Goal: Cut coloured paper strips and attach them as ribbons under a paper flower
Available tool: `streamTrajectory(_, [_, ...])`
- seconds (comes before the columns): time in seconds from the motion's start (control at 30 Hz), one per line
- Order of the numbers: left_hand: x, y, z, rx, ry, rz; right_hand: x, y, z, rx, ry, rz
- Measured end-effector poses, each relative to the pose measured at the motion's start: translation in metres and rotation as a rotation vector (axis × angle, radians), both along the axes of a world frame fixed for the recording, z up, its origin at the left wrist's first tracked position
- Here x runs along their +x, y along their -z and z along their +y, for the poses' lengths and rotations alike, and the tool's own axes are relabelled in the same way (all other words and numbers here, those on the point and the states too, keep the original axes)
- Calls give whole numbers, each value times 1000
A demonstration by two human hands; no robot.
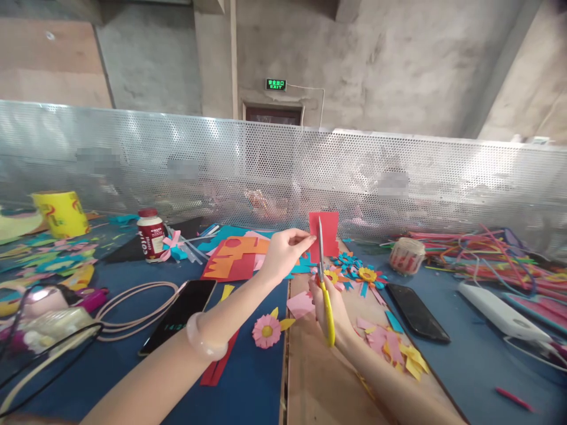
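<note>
My left hand (286,251) pinches the left edge of a small red paper sheet (330,233), held upright above the table. In my right hand (332,307) is a pair of scissors with yellow handles (328,316); its blades point up and lie across the red paper near the left side. Whether the blades are apart is hard to see. Below, a pink paper flower (266,331) with a yellow centre lies left of the board. Blue and yellow paper flowers (367,274) sit just beyond my right hand.
Orange and red cut paper (230,258), a bottle (151,235) and a phone (181,313) lie left. Right are another phone (419,313), a tape roll (407,255), a white power bank (502,313) and paper scraps (390,345). A perforated metal screen (199,171) stands behind.
</note>
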State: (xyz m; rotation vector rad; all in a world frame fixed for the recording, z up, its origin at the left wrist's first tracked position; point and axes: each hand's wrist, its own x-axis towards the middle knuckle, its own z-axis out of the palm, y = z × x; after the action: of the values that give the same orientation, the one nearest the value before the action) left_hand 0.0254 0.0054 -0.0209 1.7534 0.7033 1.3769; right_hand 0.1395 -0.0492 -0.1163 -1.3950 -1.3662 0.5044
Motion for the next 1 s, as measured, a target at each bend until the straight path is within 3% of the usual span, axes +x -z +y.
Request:
streamTrajectory(0.2, [-1, -3, -4, -31, 13, 53, -1, -3, 0, 14, 56, -12])
streamTrajectory(0.4, [-2, -4, -2, 68, 31, 99, -1, 1, 2, 27, 51, -30])
streamTrajectory(0.67, [0, 2, 0, 214, -122, 186, -8, -3, -5, -3, -3, -27])
streamTrajectory(1.0, [2, 2, -2, 259, -175, 196, -11, -8, -8, -17, 18, -6])
